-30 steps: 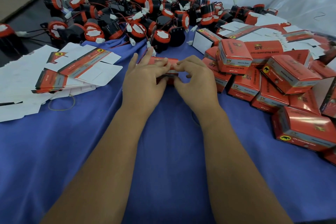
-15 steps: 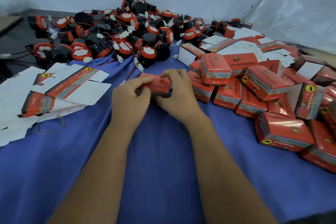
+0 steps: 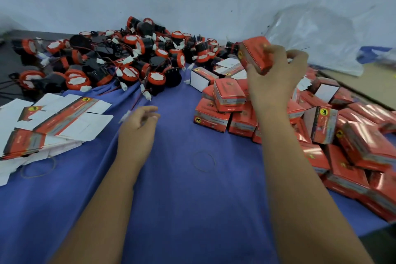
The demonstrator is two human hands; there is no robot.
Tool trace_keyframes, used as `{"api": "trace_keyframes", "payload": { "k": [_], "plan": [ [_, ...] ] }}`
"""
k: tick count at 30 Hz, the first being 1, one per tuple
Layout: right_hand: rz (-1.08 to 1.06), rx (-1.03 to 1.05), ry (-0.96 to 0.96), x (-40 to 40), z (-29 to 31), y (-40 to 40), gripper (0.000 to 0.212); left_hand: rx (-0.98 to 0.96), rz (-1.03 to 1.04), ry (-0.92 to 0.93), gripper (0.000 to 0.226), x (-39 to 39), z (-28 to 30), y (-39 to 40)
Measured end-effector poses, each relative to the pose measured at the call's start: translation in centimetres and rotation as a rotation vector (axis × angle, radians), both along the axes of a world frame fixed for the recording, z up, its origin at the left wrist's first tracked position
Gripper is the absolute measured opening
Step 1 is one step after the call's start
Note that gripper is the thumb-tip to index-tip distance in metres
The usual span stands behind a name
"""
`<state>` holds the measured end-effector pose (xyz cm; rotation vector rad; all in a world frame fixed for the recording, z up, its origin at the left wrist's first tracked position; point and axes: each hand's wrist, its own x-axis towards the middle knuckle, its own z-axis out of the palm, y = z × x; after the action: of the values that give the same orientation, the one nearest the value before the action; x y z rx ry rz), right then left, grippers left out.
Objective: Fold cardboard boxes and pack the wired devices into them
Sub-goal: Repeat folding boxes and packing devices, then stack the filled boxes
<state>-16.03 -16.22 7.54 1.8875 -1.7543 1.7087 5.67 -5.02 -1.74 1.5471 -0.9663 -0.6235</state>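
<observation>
right hand grips closed red box, raised above pile of packed boxes at 3 o'clock. left hand empty, fingers loosely curled, over blue table. wired devices heaped at 11 o'clock; flat box blanks at 9 o'clock.

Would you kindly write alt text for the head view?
The right hand holds a red box above a pile of boxes. The left hand hangs open over blue cloth, near flat cartons and wired devices.
</observation>
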Motion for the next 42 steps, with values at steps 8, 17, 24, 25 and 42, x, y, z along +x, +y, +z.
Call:
{"api": "trace_keyframes", "payload": {
  "k": [8, 17, 24, 25, 42],
  "plan": [
    [-0.139, 0.276, 0.295, 0.7, -1.1, 0.8, 0.046, -0.016, 0.026, -0.167, 0.023, -0.3, 0.0, 0.2],
    [0.551, 0.222, 0.473, 12.9, -7.5, 6.3, 0.047, 0.277, 0.452, -0.843, 0.048, 2.6, 1.2, 1.4],
    [0.757, 0.504, 0.566, 13.2, -10.4, 5.3, 0.041, 0.68, 0.393, -0.777, 0.055, 5.1, 0.1, 1.1],
    [0.771, 0.502, 0.514, 13.1, -10.3, 5.3, 0.038, 0.66, 0.41, -0.796, 0.049, 5.1, 0.1, 1.1],
    [0.922, 0.712, -0.901, 10.9, -9.2, 4.8, 0.021, -0.21, -0.324, -0.488, 0.03, 0.0, -0.5, 0.5]
  ]
}}
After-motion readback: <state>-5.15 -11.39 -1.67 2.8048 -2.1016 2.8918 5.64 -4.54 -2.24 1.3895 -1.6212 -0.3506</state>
